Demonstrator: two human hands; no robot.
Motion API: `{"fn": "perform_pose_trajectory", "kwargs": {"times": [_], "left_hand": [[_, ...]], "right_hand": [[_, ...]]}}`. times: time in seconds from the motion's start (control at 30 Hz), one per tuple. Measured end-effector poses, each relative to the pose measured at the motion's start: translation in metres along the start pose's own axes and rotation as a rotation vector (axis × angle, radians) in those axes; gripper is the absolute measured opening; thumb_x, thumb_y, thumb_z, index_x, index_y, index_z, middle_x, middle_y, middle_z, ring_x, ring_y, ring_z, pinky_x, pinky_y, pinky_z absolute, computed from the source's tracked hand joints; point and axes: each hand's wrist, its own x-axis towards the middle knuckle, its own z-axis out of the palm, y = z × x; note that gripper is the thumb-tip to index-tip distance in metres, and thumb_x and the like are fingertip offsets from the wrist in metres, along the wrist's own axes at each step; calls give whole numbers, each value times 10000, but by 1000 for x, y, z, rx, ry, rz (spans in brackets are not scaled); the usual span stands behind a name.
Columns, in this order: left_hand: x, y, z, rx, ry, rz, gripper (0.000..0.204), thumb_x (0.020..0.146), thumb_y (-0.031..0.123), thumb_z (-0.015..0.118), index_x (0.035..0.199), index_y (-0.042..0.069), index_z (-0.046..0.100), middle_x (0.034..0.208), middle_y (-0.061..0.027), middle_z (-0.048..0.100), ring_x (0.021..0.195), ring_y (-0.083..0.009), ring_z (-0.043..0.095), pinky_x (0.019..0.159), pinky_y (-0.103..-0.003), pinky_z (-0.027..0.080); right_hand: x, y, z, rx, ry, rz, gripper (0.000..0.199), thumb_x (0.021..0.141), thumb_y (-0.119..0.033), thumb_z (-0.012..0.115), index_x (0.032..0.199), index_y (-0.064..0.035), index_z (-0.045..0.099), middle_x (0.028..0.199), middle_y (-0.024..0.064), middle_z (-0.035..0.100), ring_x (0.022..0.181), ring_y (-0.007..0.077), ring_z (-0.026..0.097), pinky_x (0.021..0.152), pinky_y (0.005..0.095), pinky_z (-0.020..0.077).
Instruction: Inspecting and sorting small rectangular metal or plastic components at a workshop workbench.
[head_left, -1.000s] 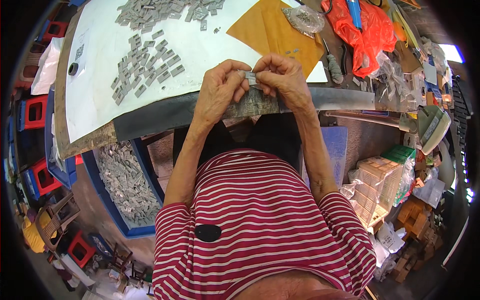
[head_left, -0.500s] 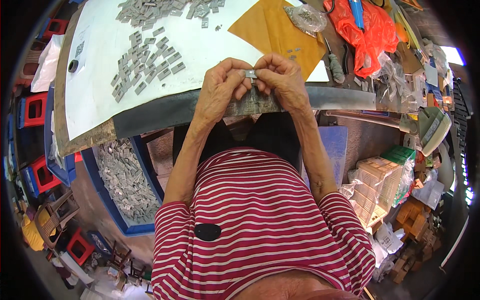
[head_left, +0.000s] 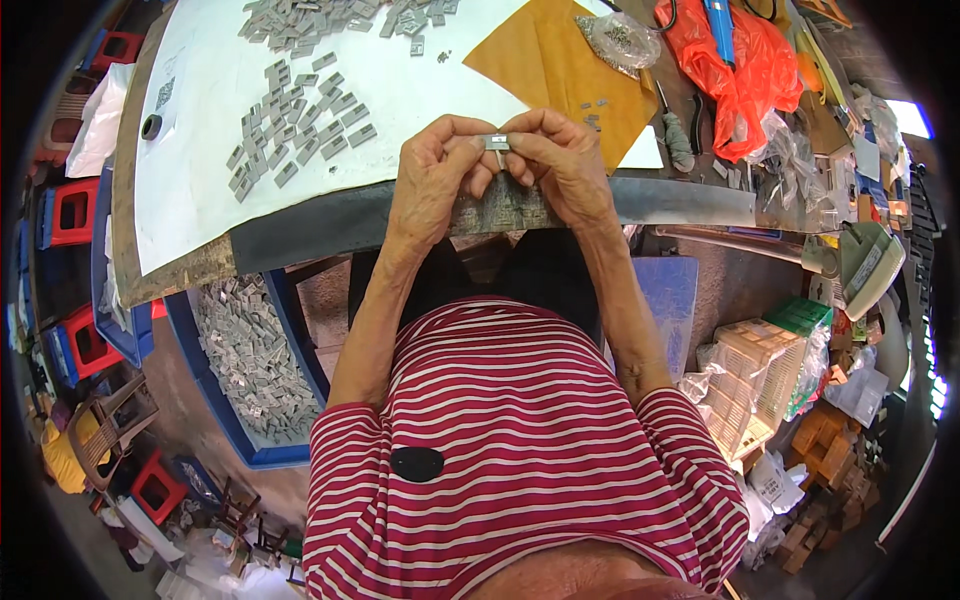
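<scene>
A small grey rectangular metal piece (head_left: 496,142) with a light slot is held between my two hands, just above the table's near edge. My left hand (head_left: 440,175) pinches its left end between thumb and forefinger. Its right end sits in the same kind of pinch of my right hand (head_left: 560,165). The other fingers of both hands curl underneath, and part of the piece is covered by the fingertips. Similar grey metal pieces (head_left: 334,131) lie scattered on the white sheet (head_left: 200,120) to the left, with a denser heap (head_left: 300,22) farther back.
Brown paper (head_left: 530,55) with tiny parts lies beyond my right hand, beside a clear bag of small parts (head_left: 620,42). Right of it are a screwdriver (head_left: 677,150) and a red plastic bag (head_left: 725,90). A blue bin (head_left: 290,458) full of grey pieces stands below left.
The metal piece has turned and now lies level between my fingertips, more of its face showing. My hands have drawn slightly apart. The view has shifted slightly.
</scene>
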Motion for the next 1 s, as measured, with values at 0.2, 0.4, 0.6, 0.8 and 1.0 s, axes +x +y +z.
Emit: {"fn": "perform_pose_trajectory", "kwargs": {"times": [0.2,0.4,0.6,0.8,1.0], "left_hand": [[0,-1,1,48,39,17,200,861,79,475,985,-69,526,713,-63,577,530,-68,462,504,-174,377],[-1,-2,3,41,60,16,184,856,65,480,967,-74,526,692,-73,579,517,-70,481,483,-173,382],[-1,-6,4,38,77,24,159,851,43,482,949,-73,525,673,-81,583,501,-71,494,463,-169,384],[-1,-7,7,56,91,45,154,857,44,473,947,-72,523,682,-77,582,507,-70,496,468,-175,392],[-5,1,3,297,49,71,166,841,47,514,984,-35,535,701,-40,577,545,-62,499,493,-179,397]], "right_hand": [[0,2,2,-5,-4,-38,107,801,-21,552,880,48,574,649,55,578,528,80,535,468,165,414],[-1,1,3,-40,21,-36,102,797,-8,547,870,59,572,637,75,576,524,91,538,471,172,431],[-1,1,8,-135,65,-57,91,767,12,537,837,56,576,617,65,567,506,82,528,450,173,416],[-2,4,13,-389,154,-146,64,781,-10,537,802,28,585,592,25,557,488,47,490,443,151,365],[1,-1,13,-302,124,-104,77,749,14,520,793,46,575,576,36,545,483,58,495,438,175,387]]}}
